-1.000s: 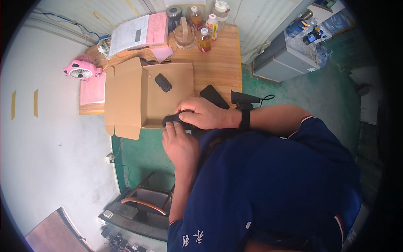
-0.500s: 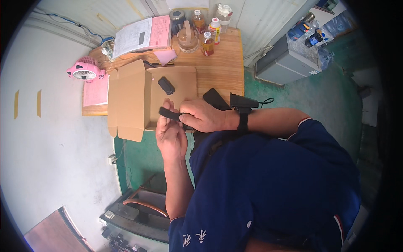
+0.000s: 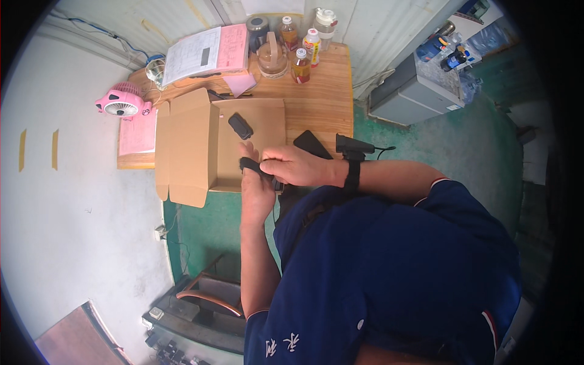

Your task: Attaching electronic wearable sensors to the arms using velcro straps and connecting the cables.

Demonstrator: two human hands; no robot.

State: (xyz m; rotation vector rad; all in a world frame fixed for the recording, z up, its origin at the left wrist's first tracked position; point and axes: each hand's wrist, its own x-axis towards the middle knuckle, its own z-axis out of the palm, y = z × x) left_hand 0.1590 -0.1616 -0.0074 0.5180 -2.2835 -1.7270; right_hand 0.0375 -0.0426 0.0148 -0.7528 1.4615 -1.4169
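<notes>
1. The black strap (image 3: 250, 165) is between the hands, in view over the near part of the open cardboard box (image 3: 224, 155); its visible end points toward 9 o'clock from the right hand.
2. The right hand (image 3: 298, 165) is closed, thumb and fingers pinching the strap.
3. The left hand (image 3: 257, 193) has fingertips stretched toward 12 o'clock, the strap crossing it; I cannot tell how firmly it grips.
4. The strap looks like webbing: probably light, soft, flexible, hardly fragile, best pinched flat near its end.
5. A small dark part at its 4 o'clock side may be stiffer; the hands obscure it.
6. A black oblong device (image 3: 241, 126) lies in the box at 11 o'clock.
</notes>
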